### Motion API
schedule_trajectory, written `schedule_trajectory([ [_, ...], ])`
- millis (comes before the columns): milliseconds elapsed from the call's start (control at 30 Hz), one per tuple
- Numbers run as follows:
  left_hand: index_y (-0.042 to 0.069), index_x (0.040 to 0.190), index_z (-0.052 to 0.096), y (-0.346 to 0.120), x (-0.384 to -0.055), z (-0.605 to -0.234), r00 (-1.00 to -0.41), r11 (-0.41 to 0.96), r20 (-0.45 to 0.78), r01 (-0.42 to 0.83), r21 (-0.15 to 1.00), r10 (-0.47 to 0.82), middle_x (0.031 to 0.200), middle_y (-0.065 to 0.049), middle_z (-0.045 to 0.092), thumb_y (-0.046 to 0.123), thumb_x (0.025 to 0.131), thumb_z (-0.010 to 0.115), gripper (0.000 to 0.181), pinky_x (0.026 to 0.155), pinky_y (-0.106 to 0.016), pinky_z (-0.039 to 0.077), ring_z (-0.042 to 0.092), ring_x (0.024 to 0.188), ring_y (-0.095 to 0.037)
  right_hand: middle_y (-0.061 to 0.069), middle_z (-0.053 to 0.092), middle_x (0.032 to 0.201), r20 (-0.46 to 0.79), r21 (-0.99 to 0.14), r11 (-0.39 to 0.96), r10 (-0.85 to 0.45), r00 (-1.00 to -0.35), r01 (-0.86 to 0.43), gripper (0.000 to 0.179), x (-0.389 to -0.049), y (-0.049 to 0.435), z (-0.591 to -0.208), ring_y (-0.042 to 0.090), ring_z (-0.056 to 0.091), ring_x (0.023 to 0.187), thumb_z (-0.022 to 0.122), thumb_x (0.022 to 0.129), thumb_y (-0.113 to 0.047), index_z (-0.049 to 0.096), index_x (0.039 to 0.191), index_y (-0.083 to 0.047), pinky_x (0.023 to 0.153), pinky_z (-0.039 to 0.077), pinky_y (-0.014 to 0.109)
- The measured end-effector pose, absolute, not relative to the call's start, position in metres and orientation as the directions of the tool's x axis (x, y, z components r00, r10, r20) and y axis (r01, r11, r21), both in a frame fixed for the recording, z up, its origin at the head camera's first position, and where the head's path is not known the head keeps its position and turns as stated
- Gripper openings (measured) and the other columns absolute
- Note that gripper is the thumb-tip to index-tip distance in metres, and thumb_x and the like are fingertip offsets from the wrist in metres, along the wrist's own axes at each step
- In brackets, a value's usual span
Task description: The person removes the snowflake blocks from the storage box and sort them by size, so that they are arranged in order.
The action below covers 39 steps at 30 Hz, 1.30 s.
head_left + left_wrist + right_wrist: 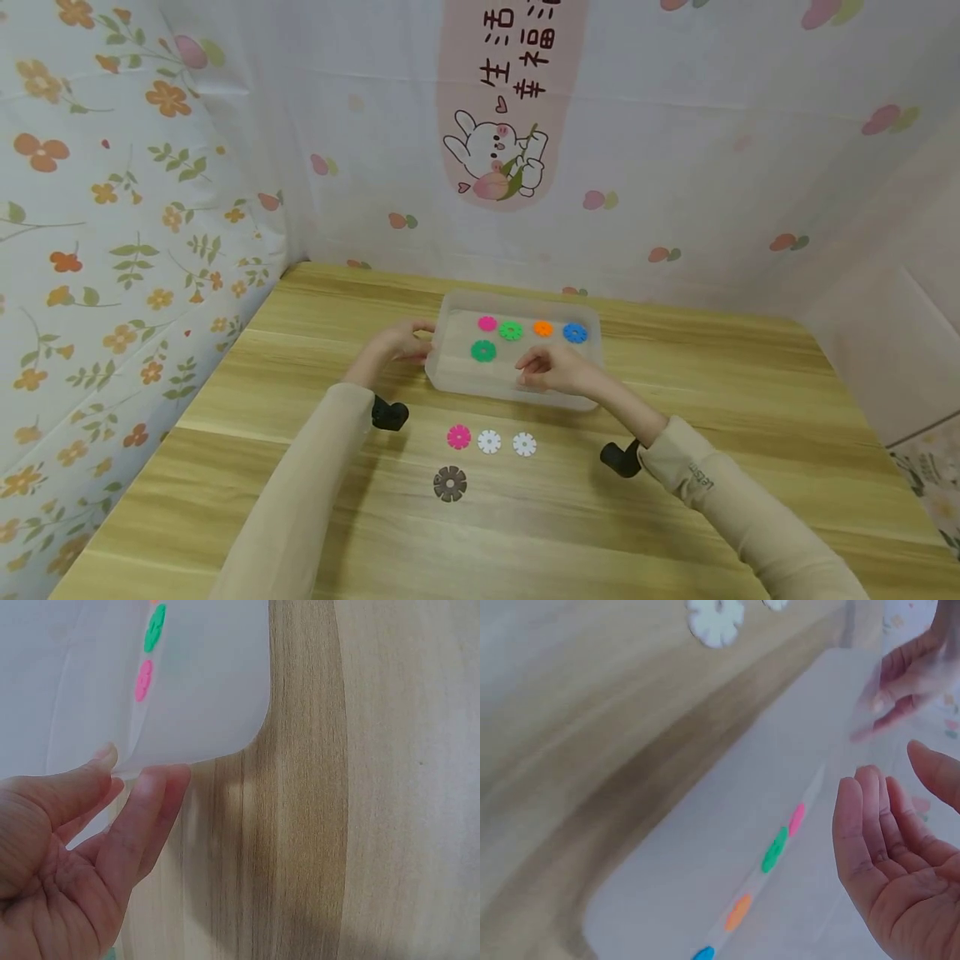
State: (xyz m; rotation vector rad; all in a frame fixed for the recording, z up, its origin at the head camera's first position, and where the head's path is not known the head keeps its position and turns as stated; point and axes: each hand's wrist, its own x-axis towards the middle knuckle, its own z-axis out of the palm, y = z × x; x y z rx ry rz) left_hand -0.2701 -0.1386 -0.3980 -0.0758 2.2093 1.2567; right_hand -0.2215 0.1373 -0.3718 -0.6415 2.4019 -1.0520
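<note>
A translucent plastic box [465,382] stands on the table, with notched discs inside: a pink disc [487,323], a light green disc [511,331], an orange disc [542,328], a blue disc [575,333] and a darker green disc [483,351]. My left hand [408,342] pinches the box's left rim between thumb and fingers, as the left wrist view [90,855] shows. Over the box's front right part hovers my right hand [553,370]. Its fingers are loosely bent and apart from the thumb, with nothing between them in the right wrist view [900,862].
Before the box, a pink disc [459,437], a white disc [489,442] and another white disc [524,444] lie in a row on the wooden table [712,400]. A dark grey disc [450,483] lies nearer. Patterned cloth [360,150] hangs behind and at the left.
</note>
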Motion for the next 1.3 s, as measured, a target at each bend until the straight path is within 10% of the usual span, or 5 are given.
schedule_trajectory([
  [567,0.006,0.139,0.035,-0.144,-0.268,-0.402,-0.824,0.545,-0.52,-0.336,0.768,0.225,0.114,-0.018,0.055,0.007,0.094,0.048,0.047,0.084,-0.027,0.053,0.055,0.077,-0.011,0.022,0.058,0.11,-0.322,-0.747,0.65,-0.541,-0.777,-0.143,0.04,-0.261,0.108,-0.36,0.037,0.056,0.103,0.057,0.089,-0.013,0.05,0.122,0.009,0.085,0.051,0.045],
  [1300,0.006,0.139,0.036,-0.141,-0.269,-0.401,-0.823,0.516,-0.519,-0.35,0.782,0.229,0.112,-0.017,0.056,0.006,0.094,0.049,0.047,0.075,-0.02,0.052,0.054,0.075,-0.01,0.013,0.059,0.105,-0.353,-0.713,0.689,-0.511,-0.784,-0.129,0.041,-0.333,0.091,-0.394,0.021,0.057,0.089,0.069,0.081,-0.022,0.057,0.114,0.0,0.072,0.053,0.031],
])
